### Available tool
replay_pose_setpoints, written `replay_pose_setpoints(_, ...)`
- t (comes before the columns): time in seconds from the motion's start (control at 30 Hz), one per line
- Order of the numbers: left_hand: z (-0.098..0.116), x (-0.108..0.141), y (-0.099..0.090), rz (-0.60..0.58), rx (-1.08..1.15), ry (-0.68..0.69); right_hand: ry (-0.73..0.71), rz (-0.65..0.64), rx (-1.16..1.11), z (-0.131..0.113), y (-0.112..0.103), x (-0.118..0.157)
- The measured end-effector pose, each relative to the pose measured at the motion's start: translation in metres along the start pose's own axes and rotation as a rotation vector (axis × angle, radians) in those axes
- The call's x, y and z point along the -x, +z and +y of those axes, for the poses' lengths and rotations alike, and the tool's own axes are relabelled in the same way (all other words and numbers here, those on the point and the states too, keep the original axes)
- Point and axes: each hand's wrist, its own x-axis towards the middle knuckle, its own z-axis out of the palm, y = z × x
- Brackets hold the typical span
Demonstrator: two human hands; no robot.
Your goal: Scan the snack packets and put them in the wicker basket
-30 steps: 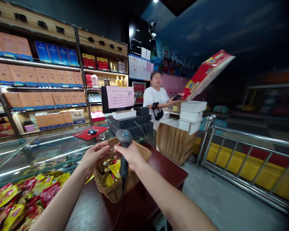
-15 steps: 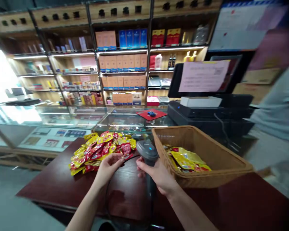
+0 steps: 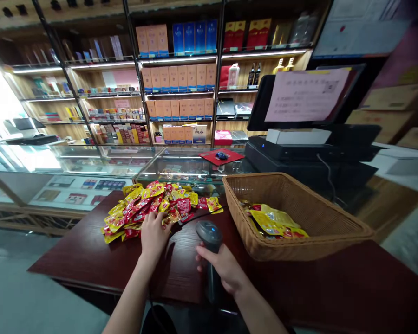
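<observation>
My right hand (image 3: 221, 266) is wrapped around the handle of a dark grey barcode scanner (image 3: 209, 234), its head upright with a small blue light on top. My left hand (image 3: 155, 234) rests at the near edge of a heap of red and yellow snack packets (image 3: 135, 208). Its fingers are bent and slightly apart, touching the packets, and no packet is lifted. A black cable (image 3: 198, 216) runs across the table close to the left thumb. One yellow packet (image 3: 214, 204) lies at the heap's right end, beside the basket.
A brown woven basket (image 3: 264, 253) with several packets inside stands at the right of the dark wooden table (image 3: 80, 264). Behind are a glass counter (image 3: 181, 162), a red mat (image 3: 209, 160) with a mouse, and a monitor (image 3: 261, 104) with paper taped on it.
My left hand has moved left and up, from beside the cable onto the packets. The scanner has dropped slightly away from the basket, uncovering the yellow packet. A person at the right has left view.
</observation>
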Motion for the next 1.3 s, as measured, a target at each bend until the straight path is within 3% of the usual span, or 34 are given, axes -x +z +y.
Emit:
replay_pose_setpoints(0.17,0.013,-0.014,0.017,-0.095,-0.217,0.079,-0.001,0.007,-0.037,0.0,-0.006,0.005)
replay_pose_setpoints(0.27,0.012,-0.014,0.022,-0.09,-0.137,0.091,0.004,0.014,-0.044,0.0,-0.012,0.01)
replay_pose_setpoints(0.37,0.013,-0.012,0.018,-0.017,0.152,0.037,-0.011,0.017,-0.038,-0.001,-0.018,0.01)
replay_pose_setpoints(0.43,0.018,-0.011,0.015,-0.024,0.435,-0.083,-0.035,0.015,-0.027,-0.001,-0.022,0.007)
replay_pose_setpoints(0.57,0.033,-0.005,0.009,-0.294,1.005,-0.415,-0.114,0.033,0.038,-0.003,-0.026,-0.001)
replay_pose_setpoints(0.63,0.04,0.001,0.008,-0.397,1.193,-0.515,-0.156,0.055,0.075,-0.005,-0.026,-0.004)
replay_pose_setpoints(0.83,0.055,0.015,0.001,-0.491,1.417,-0.585,-0.252,0.121,0.131,-0.007,-0.028,-0.002)
replay_pose_setpoints(0.97,0.066,0.02,-0.01,-0.489,1.451,-0.6,-0.267,0.118,0.115,-0.003,-0.024,-0.001)
replay_pose_setpoints(1.1,0.078,0.03,-0.017,-0.497,1.498,-0.473,-0.303,0.171,0.101,0.002,-0.018,-0.004)
replay_pose_setpoints(1.3,0.075,0.028,-0.005,-0.265,1.383,-0.425,-0.335,0.213,0.141,0.003,-0.015,-0.006)
